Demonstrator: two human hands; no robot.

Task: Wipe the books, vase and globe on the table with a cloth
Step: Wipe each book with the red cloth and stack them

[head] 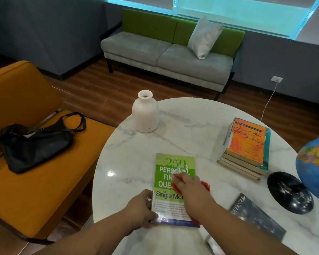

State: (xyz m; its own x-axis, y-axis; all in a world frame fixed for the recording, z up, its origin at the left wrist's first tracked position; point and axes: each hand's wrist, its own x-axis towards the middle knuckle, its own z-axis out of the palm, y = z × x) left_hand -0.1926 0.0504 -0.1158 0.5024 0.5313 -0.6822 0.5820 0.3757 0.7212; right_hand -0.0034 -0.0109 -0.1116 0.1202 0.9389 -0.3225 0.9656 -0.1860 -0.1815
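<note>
A green book (pixel 173 166) lies flat on the round marble table (pixel 191 122) near its front edge. My left hand (pixel 140 208) grips the book's lower left corner. My right hand (pixel 190 188) presses a red cloth (pixel 205 185) onto the cover's right half; most of the cloth is hidden under the hand. A white vase (pixel 145 112) stands upright at the table's far left. A stack of books with an orange cover on top (pixel 247 146) sits at the right. A dark book (pixel 256 216) lies at the front right. The globe (pixel 315 162) is cut off by the right edge.
The globe's black round base (pixel 289 192) rests on the table at the right. An orange chair (pixel 26 172) with a black bag (pixel 33 142) stands to the left. A grey and green sofa (pixel 166 56) with a white pillow lines the far wall.
</note>
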